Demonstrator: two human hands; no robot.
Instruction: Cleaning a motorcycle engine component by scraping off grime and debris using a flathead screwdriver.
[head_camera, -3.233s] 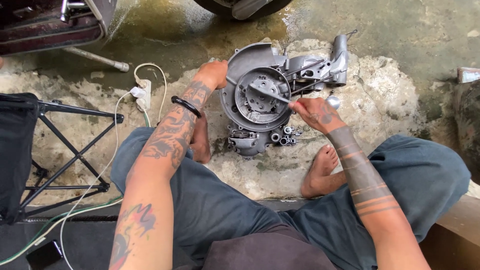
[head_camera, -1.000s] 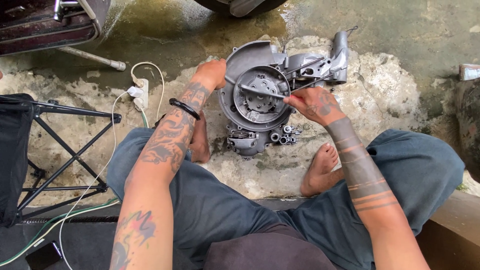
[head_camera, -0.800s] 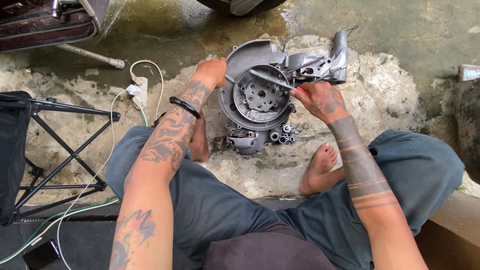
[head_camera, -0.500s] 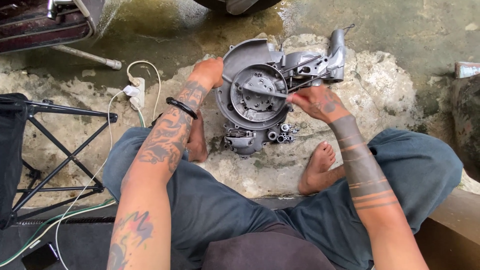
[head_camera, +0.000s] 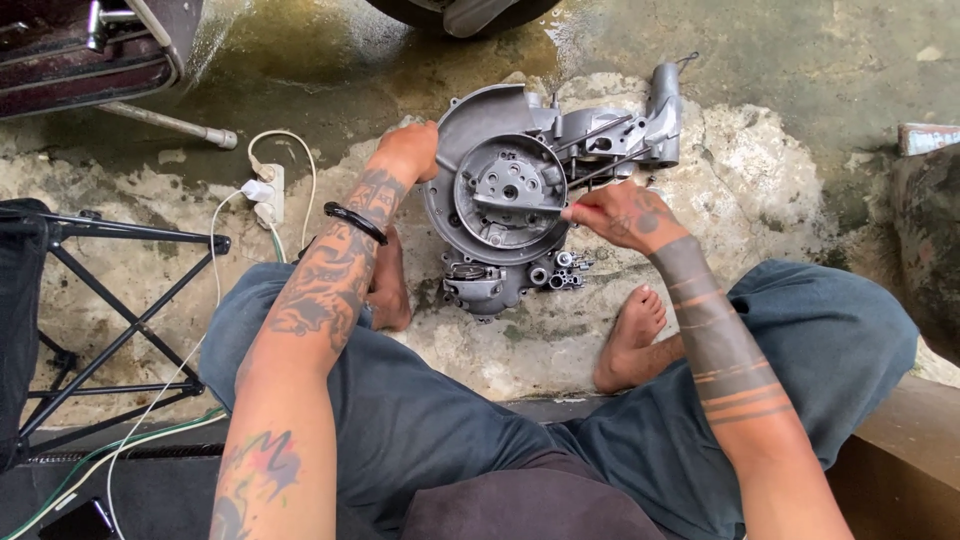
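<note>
Grey cast-metal engine casing, round-faced with a housing arm running off to the right, lies on the rough, stained concrete floor between the seated person's bare feet, and the left hand is clamped on its left rim, fingers curled over the edge. The right hand sits at the casing's right side with its fingers pinched together on a thin, flat metal tool, whose blade lies across the round recess of the casing. Near the left forearm, a white power strip with its looped cable lies on the floor, well apart from the casing.
</note>
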